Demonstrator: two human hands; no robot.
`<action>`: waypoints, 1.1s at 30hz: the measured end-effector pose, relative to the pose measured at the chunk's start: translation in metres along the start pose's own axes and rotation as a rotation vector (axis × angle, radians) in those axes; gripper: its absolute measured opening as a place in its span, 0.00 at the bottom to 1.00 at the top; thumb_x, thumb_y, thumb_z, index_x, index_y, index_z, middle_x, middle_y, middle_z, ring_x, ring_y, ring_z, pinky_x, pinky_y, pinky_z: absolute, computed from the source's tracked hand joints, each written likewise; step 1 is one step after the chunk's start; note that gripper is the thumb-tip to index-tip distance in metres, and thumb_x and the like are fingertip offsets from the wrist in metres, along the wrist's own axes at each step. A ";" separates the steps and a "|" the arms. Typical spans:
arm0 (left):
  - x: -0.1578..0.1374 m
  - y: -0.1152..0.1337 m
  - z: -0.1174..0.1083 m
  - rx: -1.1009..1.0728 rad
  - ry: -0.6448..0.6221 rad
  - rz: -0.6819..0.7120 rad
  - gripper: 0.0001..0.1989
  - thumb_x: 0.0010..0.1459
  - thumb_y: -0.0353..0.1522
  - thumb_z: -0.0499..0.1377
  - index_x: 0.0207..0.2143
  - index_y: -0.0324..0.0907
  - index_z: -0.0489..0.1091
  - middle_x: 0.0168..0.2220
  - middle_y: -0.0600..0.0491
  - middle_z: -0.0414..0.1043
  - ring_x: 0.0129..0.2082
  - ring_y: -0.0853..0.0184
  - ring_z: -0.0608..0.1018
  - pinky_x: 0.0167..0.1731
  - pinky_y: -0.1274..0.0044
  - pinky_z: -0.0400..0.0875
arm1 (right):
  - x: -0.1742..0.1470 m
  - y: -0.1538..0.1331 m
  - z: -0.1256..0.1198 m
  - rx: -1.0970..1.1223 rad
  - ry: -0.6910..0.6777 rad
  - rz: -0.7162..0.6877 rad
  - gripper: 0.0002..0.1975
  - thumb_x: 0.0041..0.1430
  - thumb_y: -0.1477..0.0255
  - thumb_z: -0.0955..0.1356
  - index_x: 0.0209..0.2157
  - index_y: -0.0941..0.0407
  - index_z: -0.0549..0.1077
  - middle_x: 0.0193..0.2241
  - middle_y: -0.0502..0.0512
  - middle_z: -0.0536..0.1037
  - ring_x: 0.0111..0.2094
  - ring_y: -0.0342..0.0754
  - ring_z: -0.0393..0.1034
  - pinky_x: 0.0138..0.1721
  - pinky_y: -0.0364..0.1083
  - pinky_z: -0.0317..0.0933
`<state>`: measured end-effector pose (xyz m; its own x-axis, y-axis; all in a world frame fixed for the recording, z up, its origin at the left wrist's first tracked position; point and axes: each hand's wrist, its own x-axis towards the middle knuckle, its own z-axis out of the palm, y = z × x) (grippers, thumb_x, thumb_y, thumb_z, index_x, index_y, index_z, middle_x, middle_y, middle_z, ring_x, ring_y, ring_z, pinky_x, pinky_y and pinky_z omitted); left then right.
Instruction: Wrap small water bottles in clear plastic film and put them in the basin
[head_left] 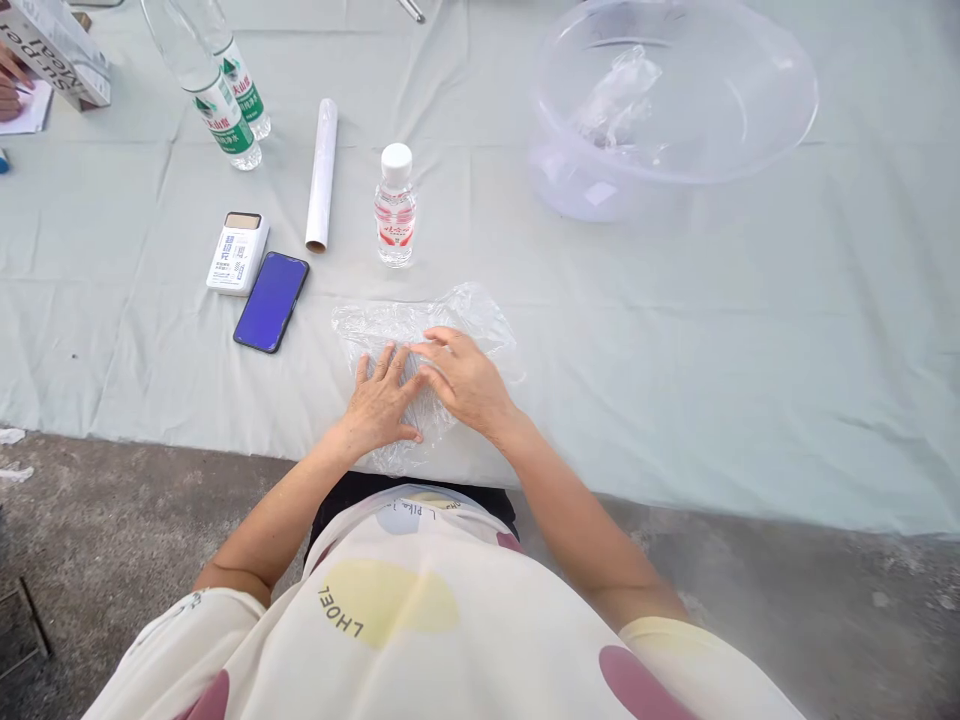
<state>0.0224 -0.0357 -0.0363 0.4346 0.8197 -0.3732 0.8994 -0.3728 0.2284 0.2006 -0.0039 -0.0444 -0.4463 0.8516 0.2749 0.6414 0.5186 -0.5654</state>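
A crumpled sheet of clear plastic film (476,315) lies on the cloth-covered table close to its front edge. My left hand (379,400) rests on the film, palm down with fingers spread. Beside it, my right hand (469,380) also lies on the film, its fingers stretched toward the left hand and the two nearly touching. Neither hand has anything gripped. Just beyond the film stands a small clear bottle (395,210) with a white cap.
Left of the bottle lies a white roll (322,175), near a phone (271,302) and a white power bank (238,253). Two water bottles (225,120) stand behind. A clear basin (570,180) holding crumpled plastic is back right. Another person's hand (9,85) shows far left by a box (56,55).
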 end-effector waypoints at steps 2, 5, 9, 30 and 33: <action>-0.002 -0.004 0.002 0.004 -0.012 -0.010 0.54 0.44 0.46 0.74 0.69 0.46 0.55 0.74 0.37 0.36 0.73 0.40 0.40 0.66 0.43 0.38 | 0.007 0.005 0.015 -0.071 -0.170 -0.081 0.16 0.68 0.68 0.62 0.53 0.51 0.74 0.59 0.61 0.71 0.59 0.58 0.66 0.55 0.58 0.64; -0.007 -0.014 0.000 0.008 -0.024 -0.023 0.56 0.43 0.47 0.74 0.71 0.47 0.51 0.74 0.38 0.32 0.73 0.41 0.40 0.66 0.43 0.37 | 0.007 0.031 0.010 -0.219 -0.250 -0.024 0.21 0.64 0.59 0.67 0.55 0.51 0.74 0.64 0.64 0.66 0.64 0.64 0.59 0.60 0.63 0.57; -0.008 -0.033 -0.011 0.012 -0.052 -0.047 0.60 0.42 0.49 0.74 0.72 0.49 0.48 0.74 0.38 0.30 0.73 0.42 0.39 0.65 0.43 0.35 | -0.006 0.068 -0.029 -0.365 -0.331 0.164 0.33 0.59 0.52 0.69 0.62 0.49 0.69 0.67 0.65 0.59 0.69 0.68 0.50 0.64 0.66 0.49; 0.014 -0.066 -0.037 0.064 -0.208 0.005 0.63 0.41 0.49 0.73 0.72 0.54 0.40 0.74 0.41 0.17 0.72 0.38 0.32 0.62 0.39 0.29 | -0.034 0.014 -0.017 -0.182 -0.357 -0.103 0.23 0.61 0.60 0.70 0.55 0.52 0.72 0.61 0.63 0.69 0.62 0.62 0.63 0.59 0.61 0.61; 0.014 -0.070 -0.036 0.055 -0.200 0.021 0.63 0.41 0.49 0.73 0.72 0.55 0.40 0.74 0.43 0.17 0.72 0.37 0.32 0.61 0.39 0.28 | -0.050 0.013 -0.005 -0.214 -0.373 -0.095 0.12 0.65 0.69 0.66 0.49 0.52 0.76 0.57 0.64 0.72 0.58 0.60 0.66 0.55 0.60 0.63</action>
<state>-0.0365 0.0174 -0.0252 0.4496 0.7104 -0.5415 0.8887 -0.4168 0.1910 0.2345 -0.0393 -0.0611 -0.6793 0.7338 -0.0039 0.6839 0.6311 -0.3661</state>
